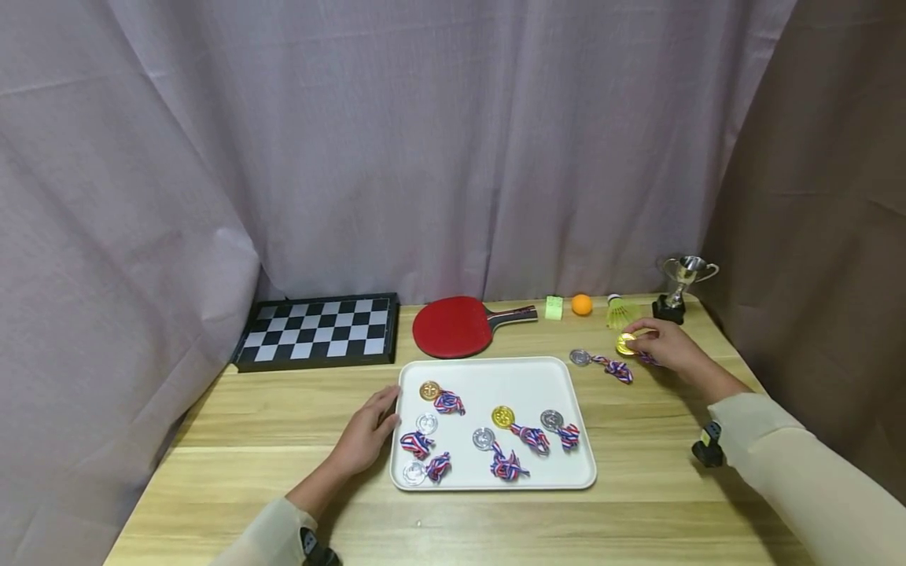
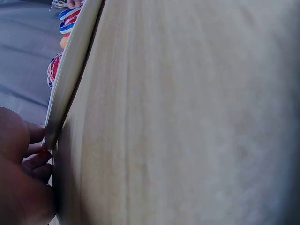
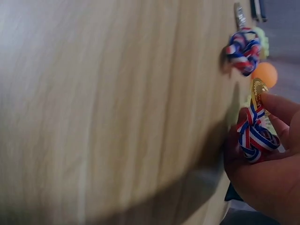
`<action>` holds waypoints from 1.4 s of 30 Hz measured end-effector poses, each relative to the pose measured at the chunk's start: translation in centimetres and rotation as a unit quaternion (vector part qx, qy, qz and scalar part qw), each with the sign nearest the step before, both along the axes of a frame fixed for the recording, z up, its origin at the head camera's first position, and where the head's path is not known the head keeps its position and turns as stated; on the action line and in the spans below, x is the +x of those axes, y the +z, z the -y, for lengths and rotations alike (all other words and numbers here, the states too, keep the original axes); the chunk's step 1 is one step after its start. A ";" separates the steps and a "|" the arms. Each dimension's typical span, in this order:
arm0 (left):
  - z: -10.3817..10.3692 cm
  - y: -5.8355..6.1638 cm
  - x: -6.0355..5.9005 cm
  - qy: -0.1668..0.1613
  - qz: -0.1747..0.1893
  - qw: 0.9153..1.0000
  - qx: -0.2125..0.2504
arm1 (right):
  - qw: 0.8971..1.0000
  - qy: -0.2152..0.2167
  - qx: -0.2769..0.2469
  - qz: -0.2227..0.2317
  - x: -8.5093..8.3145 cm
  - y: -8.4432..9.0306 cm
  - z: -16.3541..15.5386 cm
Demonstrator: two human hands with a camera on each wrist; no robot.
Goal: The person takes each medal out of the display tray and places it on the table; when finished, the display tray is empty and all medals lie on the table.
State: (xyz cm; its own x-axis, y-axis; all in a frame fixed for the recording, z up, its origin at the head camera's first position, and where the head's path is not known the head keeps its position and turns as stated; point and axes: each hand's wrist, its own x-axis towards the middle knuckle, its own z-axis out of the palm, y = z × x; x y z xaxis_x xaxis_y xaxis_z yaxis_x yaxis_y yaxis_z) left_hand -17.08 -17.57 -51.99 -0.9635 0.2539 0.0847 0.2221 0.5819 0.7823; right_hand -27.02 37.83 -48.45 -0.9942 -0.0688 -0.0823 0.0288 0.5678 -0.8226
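Your right hand (image 1: 668,346) is at the far right of the light wooden worktop (image 1: 637,503), fingers curled round a gold medal with a red-white-blue ribbon (image 1: 626,343); the right wrist view shows the gold disc (image 3: 259,92) pinched at your fingertips and the bunched ribbon (image 3: 255,136) in your palm. Just left of it a silver medal with the same striped ribbon (image 1: 600,362) lies flat on the worktop, apart from your hand. Your left hand (image 1: 368,431) rests against the left rim of the white rectangular plastic tray (image 1: 495,373), fingers curled on the edge; the left wrist view shows fingertips (image 2: 35,150) touching the rim (image 2: 65,89). The tray holds six medals: one bronze, two gold-to-silver mixes hard to sort, all with ribbons bunched beside them. Along the back edge: a black-and-white chessboard (image 1: 318,330), a red table tennis paddle (image 1: 460,324), a small green block (image 1: 554,307), an orange ball (image 1: 581,304), a yellow-green shuttlecock (image 1: 620,313), and a silver trophy cup on a black base (image 1: 679,287).
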 end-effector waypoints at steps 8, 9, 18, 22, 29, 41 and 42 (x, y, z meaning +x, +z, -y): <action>-0.1 0.0 -0.2 0.002 0.008 1.000 0.001 | 0.997 0.011 0.067 -0.037 0.0 -1.0 -0.7; -0.1 0.1 -0.2 0.002 0.008 1.000 0.001 | 0.996 0.013 0.073 -0.040 0.0 -1.1 -0.7; -0.1 0.1 -0.1 0.003 0.006 1.000 -0.004 | 0.993 0.020 0.105 -0.059 0.3 -1.7 -0.4; -0.1 0.2 0.0 0.003 0.005 1.000 -0.004 | 0.990 0.018 0.119 -0.070 0.4 -1.7 -0.3; -0.1 0.1 -0.1 0.004 0.006 1.000 -0.003 | 0.986 0.008 0.150 -0.070 0.5 -1.5 0.0; 0.0 0.0 -0.1 -0.001 0.005 1.000 -0.006 | 0.990 0.008 0.137 -0.042 0.8 -0.6 -0.1; 0.0 0.0 -0.1 -0.001 0.005 1.000 -0.006 | 0.989 0.007 0.139 -0.043 0.8 -0.4 -0.1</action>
